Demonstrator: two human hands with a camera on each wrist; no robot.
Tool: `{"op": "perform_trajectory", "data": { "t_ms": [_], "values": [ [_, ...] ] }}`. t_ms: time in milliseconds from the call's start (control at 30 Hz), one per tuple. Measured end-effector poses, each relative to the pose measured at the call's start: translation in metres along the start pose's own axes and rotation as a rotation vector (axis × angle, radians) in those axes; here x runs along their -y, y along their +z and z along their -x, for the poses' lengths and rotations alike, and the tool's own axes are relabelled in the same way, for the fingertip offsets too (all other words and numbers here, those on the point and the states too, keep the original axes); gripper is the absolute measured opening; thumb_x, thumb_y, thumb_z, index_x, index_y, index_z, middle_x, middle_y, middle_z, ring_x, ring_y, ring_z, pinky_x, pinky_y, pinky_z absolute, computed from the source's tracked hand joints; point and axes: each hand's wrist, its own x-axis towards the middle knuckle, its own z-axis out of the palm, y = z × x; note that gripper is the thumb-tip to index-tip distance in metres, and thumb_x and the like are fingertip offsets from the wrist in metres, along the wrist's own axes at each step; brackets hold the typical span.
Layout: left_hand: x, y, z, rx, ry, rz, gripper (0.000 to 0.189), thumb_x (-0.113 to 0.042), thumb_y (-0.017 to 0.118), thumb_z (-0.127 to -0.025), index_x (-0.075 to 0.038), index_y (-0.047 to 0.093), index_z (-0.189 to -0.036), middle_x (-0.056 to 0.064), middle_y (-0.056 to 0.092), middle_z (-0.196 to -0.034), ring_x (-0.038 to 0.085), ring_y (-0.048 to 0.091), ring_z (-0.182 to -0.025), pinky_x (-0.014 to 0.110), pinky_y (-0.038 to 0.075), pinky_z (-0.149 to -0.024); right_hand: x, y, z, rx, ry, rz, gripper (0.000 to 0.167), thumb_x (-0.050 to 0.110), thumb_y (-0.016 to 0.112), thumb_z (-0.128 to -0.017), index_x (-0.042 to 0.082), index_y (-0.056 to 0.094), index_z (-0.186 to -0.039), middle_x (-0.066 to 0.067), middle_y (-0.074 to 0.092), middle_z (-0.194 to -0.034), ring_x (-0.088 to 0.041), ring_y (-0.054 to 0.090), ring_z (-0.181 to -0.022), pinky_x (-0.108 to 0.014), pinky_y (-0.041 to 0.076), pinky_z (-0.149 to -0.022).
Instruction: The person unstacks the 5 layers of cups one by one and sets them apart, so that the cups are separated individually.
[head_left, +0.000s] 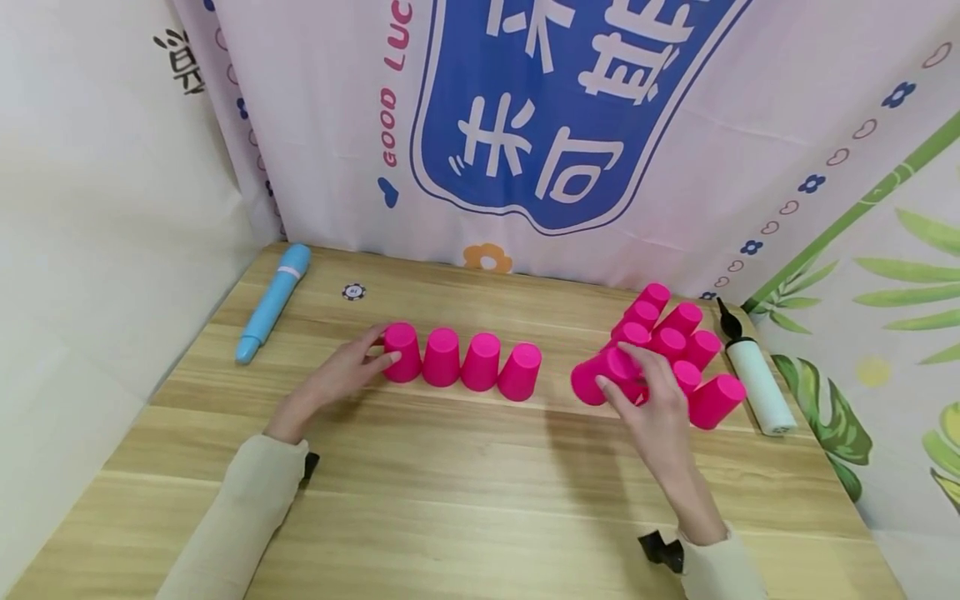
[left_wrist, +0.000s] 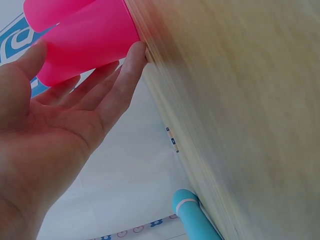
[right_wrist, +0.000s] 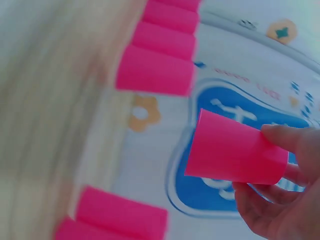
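A row of upside-down pink cups stands mid-table. My left hand (head_left: 348,367) is at the row's left-end cup (head_left: 402,354), thumb on its front side and fingers round the back. In the left wrist view, the fingers (left_wrist: 122,90) lie along this cup, reaching down close to the table. My right hand (head_left: 656,404) grips another pink cup (right_wrist: 235,150) near its closed end, thumb on one side and fingers on the other. That cup is tilted, held above the table between the row and a cluster of upside-down pink cups (head_left: 702,350) at right.
A light-blue pump-like tube (head_left: 273,304) lies at the back left, with a small round chip (head_left: 354,292) beside it. At right, a pale mint hand pump (head_left: 760,387) with a black nozzle lies beside the cluster. A printed cloth (head_left: 337,125) hangs behind the table.
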Motion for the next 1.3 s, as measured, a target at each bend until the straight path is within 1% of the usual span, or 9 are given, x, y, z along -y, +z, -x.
{"op": "perform_trajectory", "data": {
  "t_ms": [233, 400, 600, 667, 800, 933, 1033, 1100, 1300],
  "values": [
    [0.001, -0.001, -0.001, 0.004, 0.001, 0.002, 0.064, -0.034, 0.05, -0.101, -0.004, 0.024, -0.151, 0.023, 0.036, -0.148, 0.043, 0.043, -0.13, 0.054, 0.04, -0.103, 0.0, -0.049, 0.001, -0.142, 0.036, 0.027, 0.062, -0.002, 0.081, -0.073, 0.007, 0.059, -0.13, -0.016, 0.059, -0.117, -0.005, 0.049, -0.099, -0.007, 0.041, -0.081],
    [0.001, -0.001, -0.001, 0.006, 0.004, -0.003, 0.064, -0.033, 0.05, -0.101, -0.004, 0.024, -0.151, 0.024, 0.037, -0.147, 0.043, 0.043, -0.129, 0.054, 0.041, -0.103, -0.008, -0.076, 0.006, -0.219, 0.079, 0.075, 0.061, -0.005, 0.08, -0.074, 0.005, 0.059, -0.13, -0.018, 0.059, -0.114, 0.002, 0.051, -0.098, -0.006, 0.043, -0.078],
    [-0.001, -0.002, -0.001, 0.006, 0.004, -0.008, 0.065, -0.035, 0.05, -0.101, -0.004, 0.022, -0.151, 0.024, 0.037, -0.147, 0.044, 0.041, -0.13, 0.054, 0.04, -0.102, -0.022, -0.097, 0.017, -0.269, 0.23, 0.179, 0.055, 0.002, 0.079, -0.077, 0.006, 0.061, -0.129, 0.012, 0.057, -0.108, 0.009, 0.049, -0.088, -0.002, 0.041, -0.073],
    [0.0, -0.002, -0.001, 0.006, 0.004, -0.007, 0.066, -0.035, 0.05, -0.101, -0.004, 0.022, -0.151, 0.024, 0.037, -0.147, 0.044, 0.041, -0.13, 0.055, 0.04, -0.102, -0.025, -0.102, 0.021, -0.256, 0.293, 0.21, 0.053, 0.005, 0.078, -0.078, 0.006, 0.06, -0.128, 0.011, 0.056, -0.106, 0.011, 0.046, -0.084, -0.001, 0.04, -0.071],
    [0.002, -0.001, -0.001, 0.009, -0.012, -0.011, 0.068, -0.038, 0.05, -0.1, -0.005, 0.021, -0.152, 0.023, 0.036, -0.148, 0.044, 0.041, -0.13, 0.055, 0.04, -0.102, -0.031, -0.108, 0.027, -0.176, 0.413, 0.253, 0.051, 0.011, 0.077, -0.081, 0.004, 0.059, -0.129, -0.008, 0.058, -0.109, 0.014, 0.044, -0.08, 0.002, 0.037, -0.068],
    [0.003, -0.001, -0.002, 0.008, -0.023, -0.01, 0.069, -0.039, 0.05, -0.1, -0.006, 0.02, -0.152, 0.023, 0.035, -0.148, 0.044, 0.042, -0.13, 0.055, 0.04, -0.102, -0.041, -0.107, 0.032, -0.045, 0.502, 0.3, 0.051, 0.015, 0.074, -0.084, 0.003, 0.056, -0.13, -0.017, 0.057, -0.116, -0.001, 0.051, -0.084, 0.001, 0.036, -0.065],
    [0.002, -0.001, -0.002, 0.009, -0.023, -0.007, 0.069, -0.038, 0.05, -0.1, -0.005, 0.019, -0.153, 0.023, 0.036, -0.148, 0.044, 0.041, -0.13, 0.055, 0.04, -0.102, -0.048, -0.104, 0.035, 0.043, 0.519, 0.316, 0.053, 0.015, 0.073, -0.085, 0.0, 0.053, -0.131, -0.021, 0.055, -0.119, -0.024, 0.057, -0.091, -0.001, 0.034, -0.064],
    [0.002, -0.001, -0.002, 0.014, -0.021, -0.01, 0.07, -0.038, 0.05, -0.1, -0.004, 0.019, -0.152, 0.024, 0.036, -0.147, 0.044, 0.04, -0.131, 0.055, 0.04, -0.103, -0.052, -0.101, 0.037, 0.08, 0.509, 0.306, 0.054, 0.013, 0.073, -0.085, -0.004, 0.051, -0.131, -0.024, 0.055, -0.118, -0.034, 0.058, -0.094, -0.001, 0.034, -0.064],
    [0.002, -0.001, -0.002, 0.016, -0.016, -0.006, 0.068, -0.037, 0.049, -0.1, -0.004, 0.02, -0.152, 0.023, 0.035, -0.148, 0.044, 0.039, -0.132, 0.056, 0.038, -0.104, -0.064, -0.091, 0.042, 0.154, 0.463, 0.282, 0.055, 0.011, 0.073, -0.085, -0.008, 0.049, -0.13, -0.027, 0.055, -0.115, -0.039, 0.057, -0.096, 0.002, 0.032, -0.063]
  ]
}}
